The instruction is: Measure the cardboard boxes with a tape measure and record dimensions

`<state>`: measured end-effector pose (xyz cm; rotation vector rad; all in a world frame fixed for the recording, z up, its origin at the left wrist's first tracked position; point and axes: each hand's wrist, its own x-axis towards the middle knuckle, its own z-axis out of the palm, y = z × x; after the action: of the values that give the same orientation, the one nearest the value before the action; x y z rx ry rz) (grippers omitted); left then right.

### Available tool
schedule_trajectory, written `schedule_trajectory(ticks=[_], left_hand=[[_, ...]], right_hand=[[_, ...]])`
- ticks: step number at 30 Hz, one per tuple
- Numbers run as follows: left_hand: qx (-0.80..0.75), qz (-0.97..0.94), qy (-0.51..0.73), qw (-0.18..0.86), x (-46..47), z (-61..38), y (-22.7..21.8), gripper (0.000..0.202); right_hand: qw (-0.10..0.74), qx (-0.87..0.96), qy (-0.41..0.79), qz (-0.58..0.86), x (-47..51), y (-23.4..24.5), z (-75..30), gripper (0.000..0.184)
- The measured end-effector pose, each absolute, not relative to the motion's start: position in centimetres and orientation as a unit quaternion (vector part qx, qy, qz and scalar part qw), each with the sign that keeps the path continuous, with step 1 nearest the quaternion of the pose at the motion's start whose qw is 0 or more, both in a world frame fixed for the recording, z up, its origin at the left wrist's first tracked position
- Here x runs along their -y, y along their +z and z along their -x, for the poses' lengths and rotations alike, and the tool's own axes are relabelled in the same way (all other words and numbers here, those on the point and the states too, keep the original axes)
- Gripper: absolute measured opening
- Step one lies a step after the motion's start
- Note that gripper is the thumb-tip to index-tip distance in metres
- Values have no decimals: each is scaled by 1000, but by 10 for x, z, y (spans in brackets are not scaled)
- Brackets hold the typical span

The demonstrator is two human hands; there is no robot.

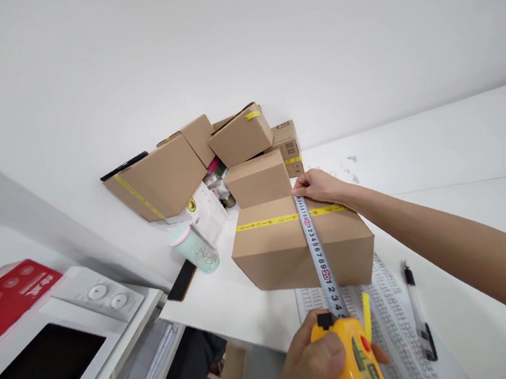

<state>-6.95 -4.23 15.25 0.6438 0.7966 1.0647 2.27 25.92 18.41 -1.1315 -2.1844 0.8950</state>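
Observation:
A closed cardboard box [281, 266] with a yellow printed tape strip [266, 221] across its top stands on the table in front of me. My left hand [308, 361] is closed round a yellow tape measure [351, 356] just off the box's near side, thumb on the case. The pulled-out metal blade [316, 249] runs over the top of the box to its far edge. There my right hand [319, 185] pinches the blade's end between thumb and fingers. A short yellow strip [367, 314] sticks up beside the case.
Several cardboard boxes [163, 176] are stacked by the wall. A mint tumbler [198, 251] and a dark phone-like slab [182, 280] lie left. Printed sheets [395, 319] and a pen [418, 310] are at right. A microwave [39, 363] stands on the left shelf.

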Motion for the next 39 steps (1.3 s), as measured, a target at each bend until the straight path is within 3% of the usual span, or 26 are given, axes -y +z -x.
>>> schedule_trajectory(ticks=[6, 10, 14, 17, 19, 22, 24, 26, 29, 33, 36, 39], left_hand=[[-350, -289, 484, 748, 43, 70, 148, 42], [-369, -280, 479, 746, 46, 69, 159, 38], [-417, -261, 471, 732, 45, 66, 156, 46], [-490, -248, 451, 704, 43, 64, 142, 47], [-534, -269, 467, 651, 42, 64, 133, 63], [-554, -343, 454, 608, 41, 63, 126, 107], [-553, -375, 425, 611, 42, 62, 126, 113], [-558, -388, 439, 588, 44, 60, 128, 107], [-579, -388, 548, 463, 46, 70, 133, 98], [-575, -321, 696, 285, 42, 117, 143, 67], [-554, -269, 733, 288, 32, 163, 147, 55], [-545, -215, 710, 391, 17, 196, 146, 42]], right_hand=[[267, 804, 344, 406, -257, 181, -24, 17], [297, 791, 413, 339, -256, 188, -29, 21], [379, 732, 495, 275, -250, 218, -57, 27], [450, 720, 458, 264, -225, 234, -94, 26], [438, 743, 432, 263, -193, 230, -116, 21], [368, 789, 427, 244, -135, 200, -134, 21], [371, 796, 414, 240, -104, 175, -138, 18], [407, 785, 375, 277, -89, 153, -141, 15], [470, 711, 322, 411, -96, 128, -150, 17], [436, 640, 401, 490, -130, 109, -155, 37], [388, 615, 496, 475, -148, 106, -145, 53], [337, 621, 555, 438, -155, 115, -128, 63]])
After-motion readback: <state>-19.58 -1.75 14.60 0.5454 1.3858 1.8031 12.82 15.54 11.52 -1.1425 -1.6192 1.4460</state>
